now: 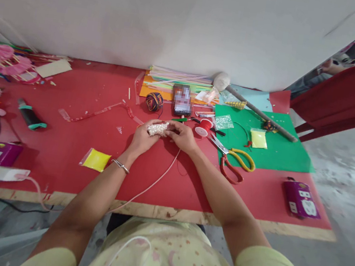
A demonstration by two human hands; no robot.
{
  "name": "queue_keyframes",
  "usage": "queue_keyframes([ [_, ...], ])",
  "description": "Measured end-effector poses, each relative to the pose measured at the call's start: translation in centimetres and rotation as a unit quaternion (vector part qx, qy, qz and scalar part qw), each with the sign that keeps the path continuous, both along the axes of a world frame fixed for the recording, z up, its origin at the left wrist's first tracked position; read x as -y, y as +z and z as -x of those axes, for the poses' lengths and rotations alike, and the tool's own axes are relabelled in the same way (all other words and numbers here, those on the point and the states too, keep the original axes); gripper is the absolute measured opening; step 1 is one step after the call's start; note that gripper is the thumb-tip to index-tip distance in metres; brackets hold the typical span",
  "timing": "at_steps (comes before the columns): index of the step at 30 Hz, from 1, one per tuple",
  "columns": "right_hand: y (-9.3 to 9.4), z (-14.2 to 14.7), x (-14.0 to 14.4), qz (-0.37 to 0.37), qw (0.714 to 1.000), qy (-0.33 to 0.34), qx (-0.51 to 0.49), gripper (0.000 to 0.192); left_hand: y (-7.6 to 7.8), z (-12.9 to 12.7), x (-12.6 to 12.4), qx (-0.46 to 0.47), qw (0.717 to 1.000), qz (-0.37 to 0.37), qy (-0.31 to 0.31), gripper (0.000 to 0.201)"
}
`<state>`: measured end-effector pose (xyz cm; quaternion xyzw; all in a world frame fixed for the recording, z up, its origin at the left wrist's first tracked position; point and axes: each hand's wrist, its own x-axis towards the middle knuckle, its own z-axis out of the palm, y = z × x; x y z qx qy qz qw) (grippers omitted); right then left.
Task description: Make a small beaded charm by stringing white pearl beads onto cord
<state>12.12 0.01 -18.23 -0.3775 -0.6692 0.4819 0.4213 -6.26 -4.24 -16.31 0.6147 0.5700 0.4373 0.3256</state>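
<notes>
In the head view, a white beaded piece is held in the curled fingers of the left hand, and its other end is pinched by the bent fingers of the right hand. Beyond both hands a phone is placed; to their right, a red spool and scissors are laid.

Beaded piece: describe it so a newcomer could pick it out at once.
On the red tabletop, look near the middle, where the left hand and right hand come together. Between them is the beaded piece, with the right hand's fingers at one end. Its clustered, pearly white beads set it apart from the multicoloured yarn ball beyond and the spool of red thread to the right.
</notes>
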Motion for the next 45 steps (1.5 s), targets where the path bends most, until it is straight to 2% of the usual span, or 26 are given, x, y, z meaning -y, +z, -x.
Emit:
queue_keyframes([
  [2,-0.3,0.2,0.1,0.001,1.0,-0.028,-0.01,0.035,0.2,0.0,0.0,0.0,1.0,0.003,-0.004,0.049],
  [7,-0.4,0.1,0.1,0.058,0.998,0.008,-0.026,0.034,0.1,-0.1,-0.1,-0.009,1.0,0.014,0.022,0.051],
  [10,-0.2,-0.1,0.1,0.006,1.0,-0.018,-0.015,0.037,-0.1,0.0,-0.2,-0.007,1.0,0.008,0.013,0.052],
  [13,-0.1,-0.4,0.1,-0.059,0.998,0.009,0.014,0.048,0.0,0.0,-0.2,-0.015,1.0,0.006,0.012,0.048],
  [15,-0.1,-0.5,0.0,-0.079,0.996,0.01,0.037,0.055,0.0,-0.1,-0.3,-0.027,0.999,0.006,0.02,0.044],
  [20,-0.1,-0.4,0.1,-0.125,0.989,-0.015,0.074,0.056,-0.3,-0.2,-0.3,-0.03,0.999,0.003,0.038,0.042],
  [29,0.3,-0.1,0.6,-0.116,0.989,-0.013,0.093,0.062,-0.7,-0.3,-0.4,-0.006,0.998,0.003,0.066,0.046],
  [36,0.0,0.1,0.5,-0.104,0.99,-0.021,0.098,0.059,-0.8,-0.2,-0.3,-0.013,1.0,-0.009,0.025,0.059],
  [42,0.2,0.0,0.8,-0.133,0.987,-0.009,0.093,0.063,-0.5,-0.2,-0.2,-0.026,0.998,-0.018,0.062,0.068],
  [45,0.1,-0.1,0.9,-0.117,0.988,0.011,0.1,0.069,-0.3,-0.1,-0.2,-0.017,0.998,-0.014,0.067,0.071],
])
